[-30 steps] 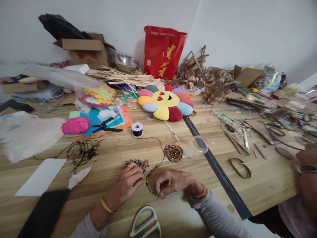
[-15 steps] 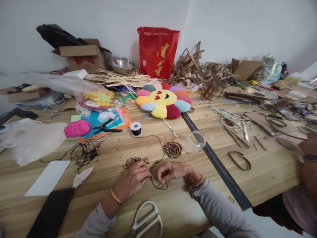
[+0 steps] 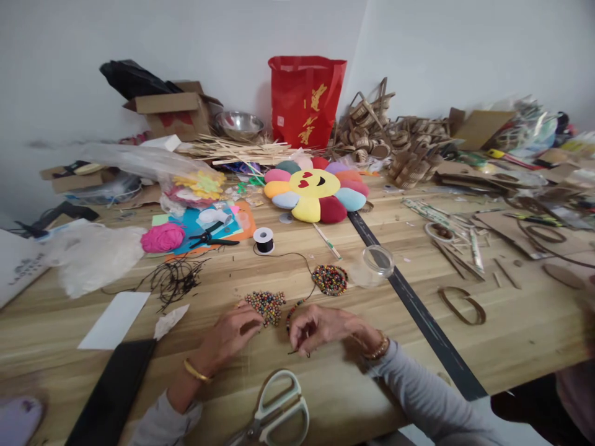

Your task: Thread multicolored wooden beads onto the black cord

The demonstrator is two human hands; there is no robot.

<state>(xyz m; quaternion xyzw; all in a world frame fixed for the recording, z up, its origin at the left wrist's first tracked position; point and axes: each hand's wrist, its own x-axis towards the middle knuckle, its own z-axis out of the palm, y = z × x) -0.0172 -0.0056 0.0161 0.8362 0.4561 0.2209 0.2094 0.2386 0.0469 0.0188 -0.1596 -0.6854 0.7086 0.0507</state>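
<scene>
**Cluttered wooden worktop, two hands at a beaded cord**

Wooden worktop point(image 3: 488, 353) under a pale wall, crowded with craft supplies. Near the front edge, left hand point(image 3: 230, 337) resting palm down, fingers point(image 3: 253, 320) curled loosely and touching the edge of a small heap of loose beads point(image 3: 266, 305); whether a bead is pinched there cannot be told. Gold bangle on that wrist. Right hand point(image 3: 320, 325) just beside it, fingers bent inward and closed on a thin black cord point(image 3: 297, 352), with a short run of threaded beads point(image 3: 292, 311) rising from the grip. Same cord curving away past a round mat of coloured beads point(image 3: 330, 279) to a small spool point(image 3: 264, 240) farther back. Beaded bracelet on the right wrist, grey sleeves on both arms.

Large pale-handled scissors point(image 3: 274, 412) at the very front edge, below both hands. Clear round lid point(image 3: 379, 261) to the right of the bead mat, beside a dark strip point(image 3: 418, 313) running diagonally across the wood. Tangle of dark cord point(image 3: 174, 279) and a white sheet point(image 3: 114, 311) to the left. Farther back, a flower-shaped cushion point(image 3: 315, 192) with a smiling face, a pink ball of yarn point(image 3: 163, 238), small black scissors point(image 3: 211, 238) on blue paper, a red bag point(image 3: 304, 99) against the wall, a cardboard box point(image 3: 174, 111) and a metal bowl point(image 3: 238, 123). Cardboard scraps and rings scattered across the right side.
</scene>
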